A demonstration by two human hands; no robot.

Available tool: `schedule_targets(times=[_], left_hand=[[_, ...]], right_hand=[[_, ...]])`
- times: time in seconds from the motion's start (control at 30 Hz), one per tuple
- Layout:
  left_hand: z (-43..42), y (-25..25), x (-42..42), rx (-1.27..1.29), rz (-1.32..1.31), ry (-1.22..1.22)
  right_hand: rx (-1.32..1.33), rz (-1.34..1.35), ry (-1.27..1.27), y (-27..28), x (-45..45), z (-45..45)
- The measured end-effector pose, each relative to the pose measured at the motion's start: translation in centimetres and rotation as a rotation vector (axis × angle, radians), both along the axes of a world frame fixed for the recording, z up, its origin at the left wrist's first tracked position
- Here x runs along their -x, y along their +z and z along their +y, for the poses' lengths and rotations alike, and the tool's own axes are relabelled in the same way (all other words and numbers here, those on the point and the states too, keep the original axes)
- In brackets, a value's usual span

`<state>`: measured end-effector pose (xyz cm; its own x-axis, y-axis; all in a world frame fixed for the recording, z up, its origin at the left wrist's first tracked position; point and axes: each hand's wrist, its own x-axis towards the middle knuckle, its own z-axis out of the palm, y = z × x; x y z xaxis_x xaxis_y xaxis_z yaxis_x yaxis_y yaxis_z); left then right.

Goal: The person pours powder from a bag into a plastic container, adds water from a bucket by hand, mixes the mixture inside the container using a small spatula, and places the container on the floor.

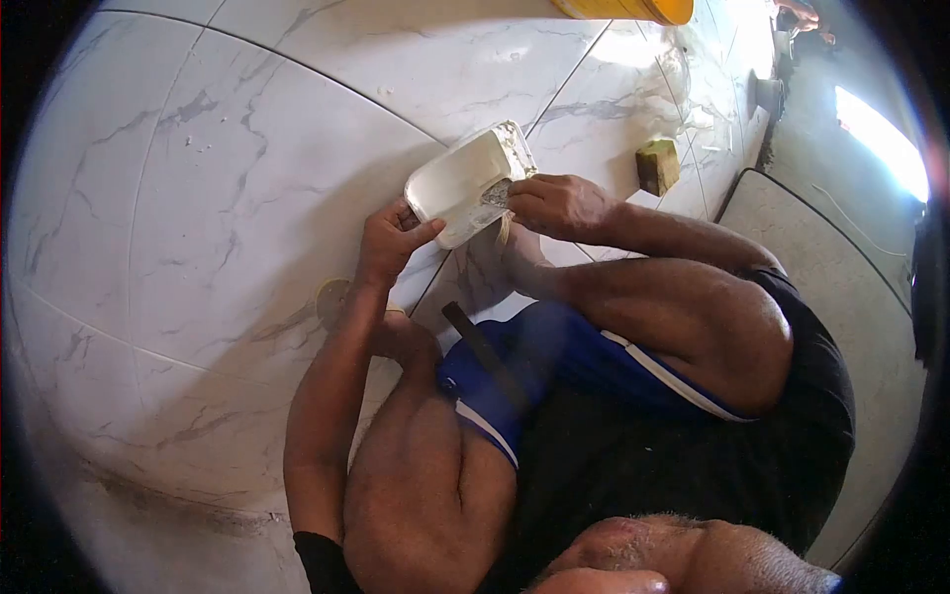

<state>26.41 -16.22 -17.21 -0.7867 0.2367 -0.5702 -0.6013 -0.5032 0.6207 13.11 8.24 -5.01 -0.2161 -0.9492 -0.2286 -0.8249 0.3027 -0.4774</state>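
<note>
A white plastic tub (457, 183) is tilted over the tiled floor in front of me, with pale residue along its far end. My left hand (396, 238) grips its near left rim, the thumb over the edge and the fingers behind the wall. My right hand (559, 206) is closed at the tub's right side. Beside its fingertips lies a greyish patch (495, 192) inside the tub; whether this is a blade or wet material I cannot tell. What the right fingers pinch is hidden.
White marble-patterned tiles (228, 198) cover the floor, with small white crumbs on the left. A yellow-green sponge block (658, 166) sits to the right. A yellow bucket (633, 8) is at the top edge. My bent legs and feet are just below the tub.
</note>
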Motion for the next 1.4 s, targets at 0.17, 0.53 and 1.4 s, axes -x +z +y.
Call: schedule_targets(times=[0.17,0.53,1.4], left_hand=[[-0.2,0.1,0.2,0.047,-0.005,-0.033],[0.0,-0.5,-0.2,0.044,-0.012,-0.026],[0.1,-0.4,0.0,0.029,-0.016,-0.008]], right_hand=[[-0.103,-0.234,-0.083,0.9,1.8,0.1],[-0.152,-0.134,-0.042,0.6,0.9,-0.8],[0.074,0.001,-0.117,-0.8,1.1,1.3]])
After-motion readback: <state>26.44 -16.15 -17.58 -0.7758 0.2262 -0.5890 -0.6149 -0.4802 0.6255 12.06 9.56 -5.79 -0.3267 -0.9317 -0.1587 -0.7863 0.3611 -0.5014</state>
